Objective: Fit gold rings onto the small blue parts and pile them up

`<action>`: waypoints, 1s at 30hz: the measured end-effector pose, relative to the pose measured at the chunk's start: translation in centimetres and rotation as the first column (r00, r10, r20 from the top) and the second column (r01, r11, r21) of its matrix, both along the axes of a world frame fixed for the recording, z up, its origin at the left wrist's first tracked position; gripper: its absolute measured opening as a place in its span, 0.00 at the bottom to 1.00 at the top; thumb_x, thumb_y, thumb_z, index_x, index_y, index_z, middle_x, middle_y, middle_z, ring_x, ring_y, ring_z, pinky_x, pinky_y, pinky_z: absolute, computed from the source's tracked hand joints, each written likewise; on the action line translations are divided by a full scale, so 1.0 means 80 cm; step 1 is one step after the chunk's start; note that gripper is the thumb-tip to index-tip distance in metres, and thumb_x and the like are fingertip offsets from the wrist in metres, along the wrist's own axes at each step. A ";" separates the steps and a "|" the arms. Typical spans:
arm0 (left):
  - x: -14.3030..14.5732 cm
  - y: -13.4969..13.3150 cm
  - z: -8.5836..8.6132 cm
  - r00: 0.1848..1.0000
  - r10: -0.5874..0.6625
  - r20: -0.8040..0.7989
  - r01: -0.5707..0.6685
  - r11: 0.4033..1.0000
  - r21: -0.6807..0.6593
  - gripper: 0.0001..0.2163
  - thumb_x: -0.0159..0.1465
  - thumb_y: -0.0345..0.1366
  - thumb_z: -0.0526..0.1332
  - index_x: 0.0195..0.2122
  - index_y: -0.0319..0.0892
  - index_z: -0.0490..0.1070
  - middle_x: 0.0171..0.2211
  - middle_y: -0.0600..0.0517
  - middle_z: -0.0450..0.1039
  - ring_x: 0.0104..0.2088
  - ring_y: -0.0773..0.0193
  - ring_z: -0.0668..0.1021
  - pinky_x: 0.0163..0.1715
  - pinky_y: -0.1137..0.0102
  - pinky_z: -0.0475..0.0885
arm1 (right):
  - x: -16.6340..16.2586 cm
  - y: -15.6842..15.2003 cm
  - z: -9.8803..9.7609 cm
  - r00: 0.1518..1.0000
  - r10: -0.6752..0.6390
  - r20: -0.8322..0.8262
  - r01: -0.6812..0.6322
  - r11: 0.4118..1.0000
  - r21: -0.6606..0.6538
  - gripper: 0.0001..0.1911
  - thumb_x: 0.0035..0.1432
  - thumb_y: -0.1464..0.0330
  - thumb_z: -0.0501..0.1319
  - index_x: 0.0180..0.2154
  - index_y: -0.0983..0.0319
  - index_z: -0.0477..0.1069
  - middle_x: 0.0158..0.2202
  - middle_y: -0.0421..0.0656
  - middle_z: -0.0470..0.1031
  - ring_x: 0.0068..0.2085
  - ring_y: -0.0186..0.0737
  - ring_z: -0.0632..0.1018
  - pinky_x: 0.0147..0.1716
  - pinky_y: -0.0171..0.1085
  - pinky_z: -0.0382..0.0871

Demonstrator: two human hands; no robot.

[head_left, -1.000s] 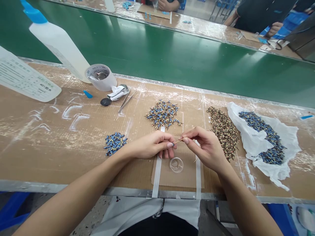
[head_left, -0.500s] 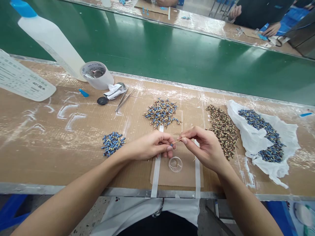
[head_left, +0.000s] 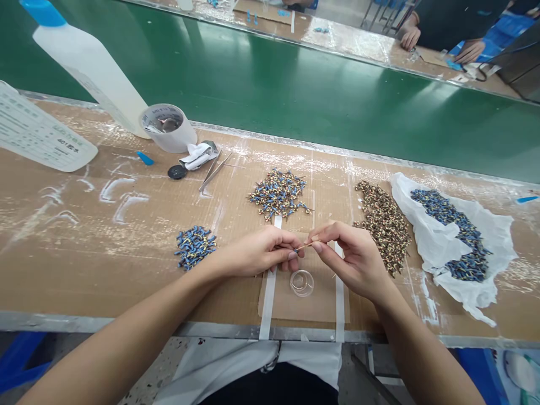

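My left hand pinches a tiny blue part, mostly hidden, between thumb and forefinger. My right hand is shut on a thin wooden stick, whose tip meets the part at my left fingertips. Just below both hands sits a small clear round dish on a cardboard pad. A small heap of blue-and-gold parts lies left of my left hand. Beyond my hands are a looser blue-and-gold heap and a gold-brown heap.
Blue parts lie on white plastic sheet. Tweezers, a tape roll and a glue bottle stand at the back left. A green belt runs behind the bench; a co-worker's hands are across it.
My hands stay almost in place, with the stick still at the small part. The whole view has shifted slightly, and the co-worker's hands across the belt have moved.
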State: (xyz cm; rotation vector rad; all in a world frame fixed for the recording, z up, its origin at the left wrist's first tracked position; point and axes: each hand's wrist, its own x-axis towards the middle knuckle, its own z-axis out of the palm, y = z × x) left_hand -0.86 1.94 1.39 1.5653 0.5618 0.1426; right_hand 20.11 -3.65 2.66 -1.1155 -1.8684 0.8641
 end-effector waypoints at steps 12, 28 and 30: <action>-0.003 0.001 -0.004 1.000 -0.010 -0.011 0.010 1.000 -0.019 0.10 0.69 0.34 0.53 0.43 0.37 0.71 0.36 0.46 0.77 0.33 0.66 0.75 0.27 0.75 0.70 | 0.020 -0.004 0.014 0.986 -0.017 -0.164 0.009 0.999 -0.052 0.04 0.62 0.74 0.60 0.36 0.60 0.70 0.35 0.43 0.76 0.37 0.39 0.77 0.36 0.39 0.70; -0.006 0.004 -0.012 0.997 0.055 -0.047 -0.053 0.998 0.042 0.12 0.69 0.38 0.54 0.45 0.40 0.73 0.36 0.49 0.76 0.27 0.69 0.72 0.25 0.76 0.67 | 0.054 0.012 0.027 0.981 -0.033 0.190 0.058 0.990 -0.126 0.08 0.63 0.67 0.59 0.42 0.60 0.73 0.38 0.44 0.76 0.36 0.37 0.75 0.36 0.37 0.67; -0.006 0.004 -0.013 0.996 0.069 -0.060 -0.067 0.997 0.033 0.11 0.68 0.39 0.55 0.44 0.39 0.73 0.35 0.50 0.75 0.27 0.70 0.72 0.24 0.77 0.66 | 0.083 0.018 0.022 0.898 -0.310 0.311 0.346 0.936 -0.066 0.08 0.64 0.66 0.57 0.39 0.61 0.73 0.33 0.43 0.75 0.32 0.37 0.74 0.31 0.38 0.65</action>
